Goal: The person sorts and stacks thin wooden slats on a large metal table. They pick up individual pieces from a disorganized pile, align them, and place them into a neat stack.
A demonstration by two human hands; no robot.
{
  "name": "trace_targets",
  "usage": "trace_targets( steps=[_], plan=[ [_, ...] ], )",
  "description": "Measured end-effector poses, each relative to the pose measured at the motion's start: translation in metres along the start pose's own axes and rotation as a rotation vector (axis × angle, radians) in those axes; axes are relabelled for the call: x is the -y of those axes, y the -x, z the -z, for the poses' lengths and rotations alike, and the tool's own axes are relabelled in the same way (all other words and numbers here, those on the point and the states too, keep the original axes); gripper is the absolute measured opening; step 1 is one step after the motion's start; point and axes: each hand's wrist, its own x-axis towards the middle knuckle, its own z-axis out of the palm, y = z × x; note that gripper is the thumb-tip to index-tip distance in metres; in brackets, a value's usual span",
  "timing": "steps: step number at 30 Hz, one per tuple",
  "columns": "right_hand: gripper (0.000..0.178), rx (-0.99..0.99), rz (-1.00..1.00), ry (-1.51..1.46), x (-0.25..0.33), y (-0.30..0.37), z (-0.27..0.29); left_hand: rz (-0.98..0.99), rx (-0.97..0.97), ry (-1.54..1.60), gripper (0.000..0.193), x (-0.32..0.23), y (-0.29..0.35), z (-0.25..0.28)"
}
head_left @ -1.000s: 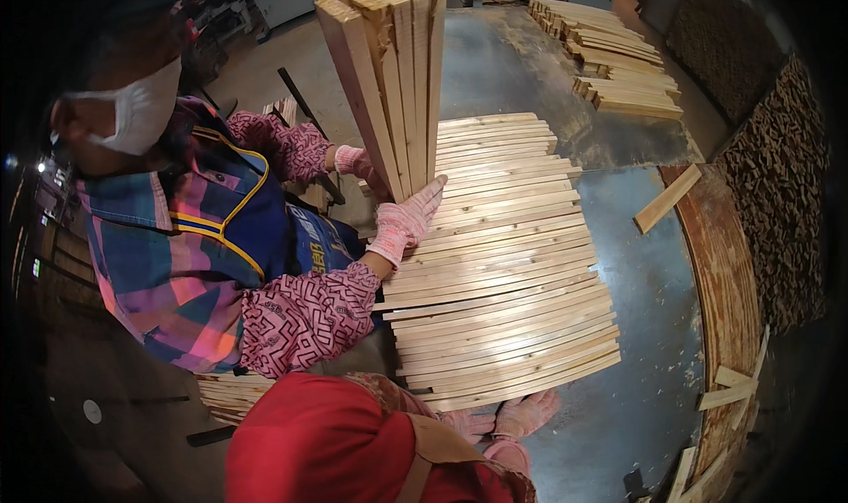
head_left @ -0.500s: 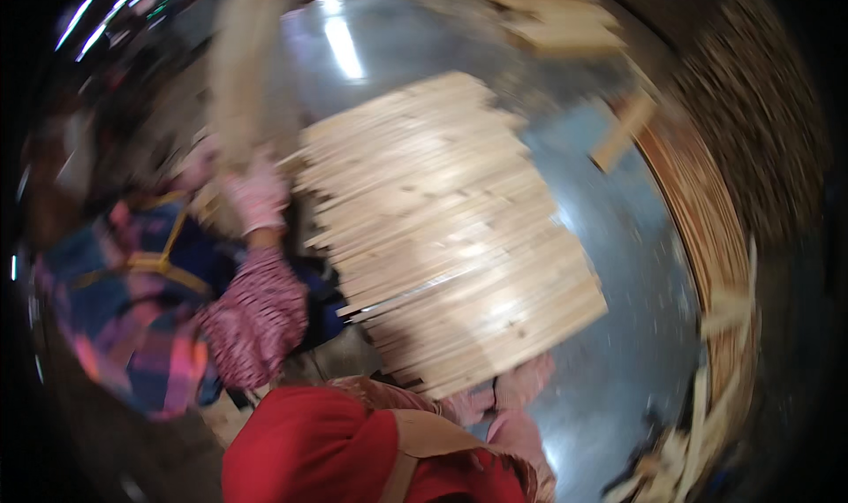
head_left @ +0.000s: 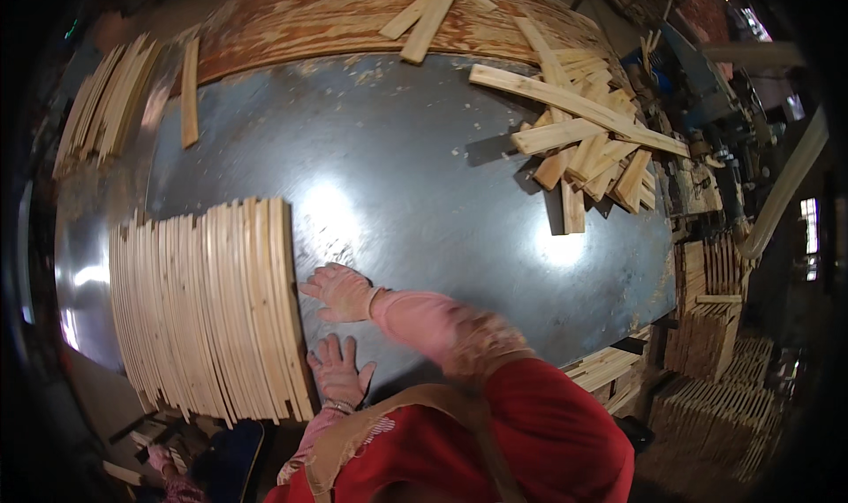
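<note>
A wide row of pale wooden strips (head_left: 208, 304), packed side by side, lies at the left on the grey metal table (head_left: 389, 167). My right hand (head_left: 343, 293) is flat beside the row's right edge, fingers spread, the tips at or very near the last strip. Just nearer to me, my left hand (head_left: 341, 375) is open with its fingers apart, also by that edge. Whether the fingertips touch the wood I cannot tell. Neither hand holds anything. Both forearms are in pinkish sleeves.
A loose heap of wooden strips (head_left: 587, 136) lies at the far right. One strip (head_left: 190, 92) and a stack (head_left: 110, 105) lie at the far left. A wood-grained board (head_left: 300, 26) runs along the back. A co-worker's hand (head_left: 161, 459) shows at lower left.
The view has swung round and is sharper: the row of strips now lies at the left. The co-worker, earlier handling a long blurred wooden piece, is mostly out of view. My hands remain by the row's edge.
</note>
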Motion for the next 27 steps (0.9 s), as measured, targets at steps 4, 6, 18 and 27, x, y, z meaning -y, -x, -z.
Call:
trace_targets(
  steps=[4,6,18,27],
  plan=[
    [0.073,-0.457,-0.286,-0.052,-0.132,0.094,0.128,0.244,0.001,-0.031,0.09,-0.023,-0.019,-0.021],
    [0.072,-0.639,-0.634,0.138,-0.188,0.16,0.237,0.323,-0.052,-0.001,0.088,-0.038,-0.039,-0.016],
    [0.103,-0.562,-1.234,0.081,-0.529,0.367,0.388,0.327,-0.329,-0.123,0.081,-0.031,-0.129,-0.012],
    [0.093,-0.323,-1.128,0.337,-0.422,0.318,0.342,0.316,-0.356,-0.017,0.076,-0.027,-0.128,-0.009]
  ],
)
